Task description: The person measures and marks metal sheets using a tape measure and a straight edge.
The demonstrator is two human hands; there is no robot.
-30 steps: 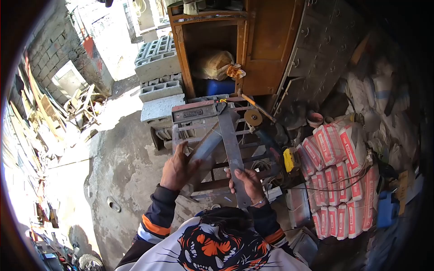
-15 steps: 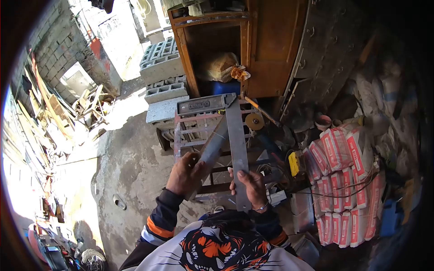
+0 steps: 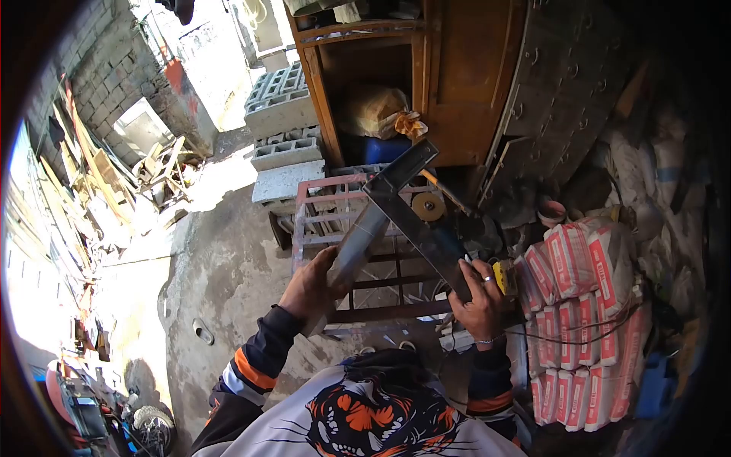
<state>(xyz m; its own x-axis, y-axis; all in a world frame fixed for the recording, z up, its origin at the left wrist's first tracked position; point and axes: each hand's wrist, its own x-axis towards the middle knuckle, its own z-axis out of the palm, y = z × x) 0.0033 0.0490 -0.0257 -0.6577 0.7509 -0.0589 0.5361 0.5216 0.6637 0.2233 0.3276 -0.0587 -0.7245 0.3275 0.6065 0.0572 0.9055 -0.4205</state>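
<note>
Square [image 3: 421, 241]: above the grille [image 3: 329, 181]; looks stiff, light, perhaps slick; take the near end.
Right hand [image 3: 478, 301]: fingers pinching that end.
Bar [image 3: 360, 242]: also above grille; likely rigid, heavier; grip both edges.
Left hand [image 3: 308, 288]: fingers wrapped round it.

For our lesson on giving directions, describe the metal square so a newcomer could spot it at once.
Find the brown wooden cabinet, then the barred frame in front of it. Above that frame, the right hand grips the square; unlike the straight strip in the left hand, it forms an L.
</note>
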